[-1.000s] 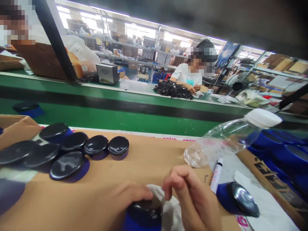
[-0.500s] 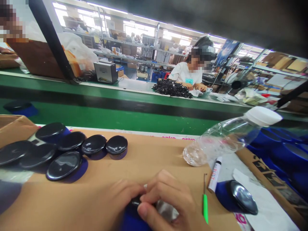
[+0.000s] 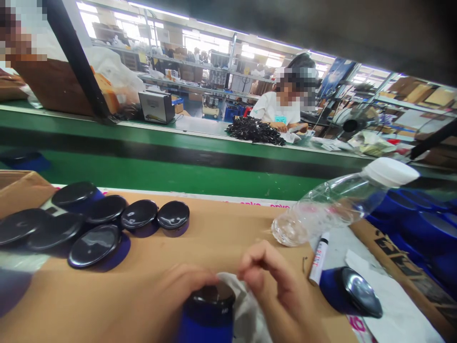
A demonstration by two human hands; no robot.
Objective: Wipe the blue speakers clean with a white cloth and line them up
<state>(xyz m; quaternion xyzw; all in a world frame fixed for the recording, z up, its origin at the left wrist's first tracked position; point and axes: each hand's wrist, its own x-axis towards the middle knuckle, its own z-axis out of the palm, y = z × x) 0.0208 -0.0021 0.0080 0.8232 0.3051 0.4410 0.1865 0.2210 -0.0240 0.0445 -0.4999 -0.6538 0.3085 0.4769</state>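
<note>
Marker (image 3: 319, 263) reads "PAINT"; lettering (image 3: 224, 311) on the held container (image 3: 208, 319) seems unclear.

Bright windows (image 3: 205, 42), cluttered metal shelves (image 3: 232, 55), green counter (image 3: 214, 181), dark post (image 3: 76, 62)

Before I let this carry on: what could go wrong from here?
The left grip rests on the glossy black top of the blue container, which might slip or smudge. The right grip could knock the small metal hook showing just beyond it. The pale cloth beside the container might catch and tip it.
</note>
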